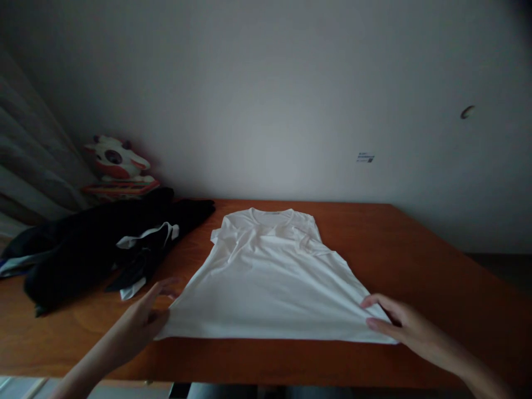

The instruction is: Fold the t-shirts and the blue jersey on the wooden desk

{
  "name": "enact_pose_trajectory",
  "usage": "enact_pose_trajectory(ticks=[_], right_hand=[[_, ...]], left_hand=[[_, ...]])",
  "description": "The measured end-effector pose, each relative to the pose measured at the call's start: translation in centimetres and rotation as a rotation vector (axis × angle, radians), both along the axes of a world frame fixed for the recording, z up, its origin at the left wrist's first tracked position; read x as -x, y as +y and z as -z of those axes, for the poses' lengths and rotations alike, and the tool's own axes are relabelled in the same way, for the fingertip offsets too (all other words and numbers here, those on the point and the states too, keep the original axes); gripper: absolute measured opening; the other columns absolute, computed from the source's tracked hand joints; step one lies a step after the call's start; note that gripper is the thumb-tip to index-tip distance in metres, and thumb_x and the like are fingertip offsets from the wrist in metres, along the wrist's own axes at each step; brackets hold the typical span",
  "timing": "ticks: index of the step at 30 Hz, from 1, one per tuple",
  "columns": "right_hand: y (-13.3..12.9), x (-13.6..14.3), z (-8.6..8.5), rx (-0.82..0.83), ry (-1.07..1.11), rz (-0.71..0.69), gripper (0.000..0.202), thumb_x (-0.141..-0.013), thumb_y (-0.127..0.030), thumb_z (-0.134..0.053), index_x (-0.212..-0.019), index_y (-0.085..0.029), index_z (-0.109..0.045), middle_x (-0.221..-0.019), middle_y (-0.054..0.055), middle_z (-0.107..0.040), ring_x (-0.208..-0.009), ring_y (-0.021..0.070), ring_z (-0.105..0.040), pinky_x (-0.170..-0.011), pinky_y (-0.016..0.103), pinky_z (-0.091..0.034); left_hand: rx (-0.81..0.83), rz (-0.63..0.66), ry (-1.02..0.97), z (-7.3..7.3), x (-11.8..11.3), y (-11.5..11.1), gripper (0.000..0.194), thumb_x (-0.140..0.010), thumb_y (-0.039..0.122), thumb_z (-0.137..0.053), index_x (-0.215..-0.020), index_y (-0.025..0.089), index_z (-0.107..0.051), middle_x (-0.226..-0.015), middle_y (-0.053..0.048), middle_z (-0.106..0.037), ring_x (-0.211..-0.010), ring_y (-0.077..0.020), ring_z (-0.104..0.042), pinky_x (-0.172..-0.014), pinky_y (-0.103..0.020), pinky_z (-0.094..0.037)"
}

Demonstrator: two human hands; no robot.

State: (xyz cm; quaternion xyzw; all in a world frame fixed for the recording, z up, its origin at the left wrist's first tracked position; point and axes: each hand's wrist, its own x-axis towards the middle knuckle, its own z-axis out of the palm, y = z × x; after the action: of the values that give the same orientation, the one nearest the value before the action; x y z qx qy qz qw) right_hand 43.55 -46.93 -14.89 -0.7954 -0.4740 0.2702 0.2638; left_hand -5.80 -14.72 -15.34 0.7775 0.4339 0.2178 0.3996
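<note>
A white shirt [266,288] lies spread on the wooden table, its neckline toward the wall and its hem near the front edge. Creases run across its upper part and around the sleeves. My left hand [145,318] is at the hem's left corner, fingers apart, the thumb beside the fabric. At the right corner, my right hand [393,318] has its thumb and fingers spread over the shirt's edge, with a gap between them.
Dark clothes [83,249] with white trim are heaped on the left of the table [266,363]. Behind them stands a cow-shaped toy [118,163] with a keyboard. A curtain [33,144] hangs at far left; the wall rises behind the table.
</note>
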Motion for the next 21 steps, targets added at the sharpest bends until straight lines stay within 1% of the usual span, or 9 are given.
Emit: enact_pose_trajectory(ticks=[3,5,6,9,11,13,16,19,21], right_hand=[[-1.3,0.2,-0.4,0.145,0.031,-0.043,0.033,-0.077,-0.059,-0.069,-0.093,-0.031,-0.073,-0.067,-0.002,-0.063,-0.064,0.0200,-0.058,-0.057,0.025,-0.043],[-1.1,0.5,-0.9,0.172,0.007,-0.072,0.031,-0.076,-0.060,-0.070,-0.087,-0.031,-0.074,-0.066,-0.001,-0.061,-0.063,0.0199,-0.057,-0.057,0.026,-0.043],[-0.6,0.6,-1.2,0.145,-0.016,-0.080,0.032,-0.077,-0.061,-0.069,-0.085,-0.031,-0.074,-0.068,0.000,-0.062,-0.064,0.0202,-0.058,-0.058,0.027,-0.045],[2.8,1.0,-1.5,-0.062,-0.119,-0.049,0.033,-0.083,-0.061,-0.065,-0.084,-0.029,-0.072,-0.082,0.004,-0.067,-0.072,0.0219,-0.063,-0.068,0.030,-0.050],[6.1,1.3,-1.1,-0.243,-0.213,-0.011,0.031,-0.085,-0.058,-0.065,-0.092,-0.028,-0.071,-0.097,0.006,-0.069,-0.087,0.0245,-0.066,-0.081,0.033,-0.053],[9.3,1.6,-0.3,-0.367,-0.289,-0.027,0.032,-0.086,-0.054,-0.066,-0.105,-0.028,-0.070,-0.110,0.008,-0.068,-0.104,0.0275,-0.066,-0.094,0.037,-0.051],[13.1,1.7,0.9,-0.400,-0.415,-0.055,0.041,-0.082,-0.049,-0.071,-0.116,-0.027,-0.069,-0.118,0.010,-0.068,-0.113,0.0314,-0.063,-0.100,0.043,-0.049],[15.3,1.3,1.4,-0.391,-0.502,-0.118,0.025,-0.086,-0.038,-0.067,-0.106,-0.025,-0.073,-0.111,0.010,-0.070,-0.107,0.0306,-0.064,-0.097,0.044,-0.049],[16.2,0.7,1.3,-0.414,-0.467,-0.131,0.018,-0.089,-0.031,-0.060,-0.097,-0.025,-0.074,-0.105,0.009,-0.072,-0.101,0.0276,-0.065,-0.094,0.041,-0.049]], left_hand=[[0.039,0.019,0.096,-0.1,2.2,-1.0,0.050,-0.069,0.040,-0.066,-0.119,0.036,-0.064,-0.101,-0.003,-0.075,-0.045,-0.0175,-0.058,-0.045,-0.031,-0.049],[-0.036,-0.007,0.186,-0.9,2.3,-1.2,0.039,-0.070,0.047,-0.067,-0.107,0.037,-0.070,-0.095,-0.002,-0.076,-0.049,-0.0200,-0.061,-0.052,-0.034,-0.052],[-0.092,-0.033,0.234,-1.4,1.9,-1.0,0.034,-0.071,0.052,-0.067,-0.100,0.036,-0.071,-0.092,-0.002,-0.076,-0.052,-0.0216,-0.062,-0.055,-0.035,-0.053],[-0.240,-0.102,0.351,-2.6,-1.2,1.2,0.035,-0.077,0.062,-0.058,-0.086,0.031,-0.073,-0.085,-0.006,-0.075,-0.066,-0.0280,-0.069,-0.064,-0.036,-0.051],[-0.297,-0.081,0.385,-2.8,-4.0,3.5,0.036,-0.080,0.059,-0.054,-0.086,0.029,-0.075,-0.087,-0.009,-0.075,-0.076,-0.0309,-0.071,-0.069,-0.036,-0.048],[-0.312,-0.061,0.402,-2.6,-6.6,5.9,0.033,-0.074,0.055,-0.061,-0.087,0.029,-0.076,-0.089,-0.010,-0.075,-0.079,-0.0318,-0.070,-0.069,-0.035,-0.046],[-0.263,-0.125,0.436,-1.7,-9.6,8.9,0.031,-0.072,0.056,-0.064,-0.069,0.025,-0.071,-0.077,-0.010,-0.074,-0.077,-0.0307,-0.070,-0.069,-0.033,-0.044],[-0.194,-0.146,0.370,-1.1,-11.2,10.6,0.027,-0.070,0.049,-0.066,-0.061,0.024,-0.064,-0.068,-0.007,-0.071,-0.074,-0.0266,-0.068,-0.068,-0.031,-0.043],[-0.118,-0.157,0.249,-1.1,-11.6,11.1,0.024,-0.067,0.046,-0.068,-0.062,0.023,-0.063,-0.065,-0.004,-0.068,-0.069,-0.0239,-0.066,-0.066,-0.030,-0.043]])
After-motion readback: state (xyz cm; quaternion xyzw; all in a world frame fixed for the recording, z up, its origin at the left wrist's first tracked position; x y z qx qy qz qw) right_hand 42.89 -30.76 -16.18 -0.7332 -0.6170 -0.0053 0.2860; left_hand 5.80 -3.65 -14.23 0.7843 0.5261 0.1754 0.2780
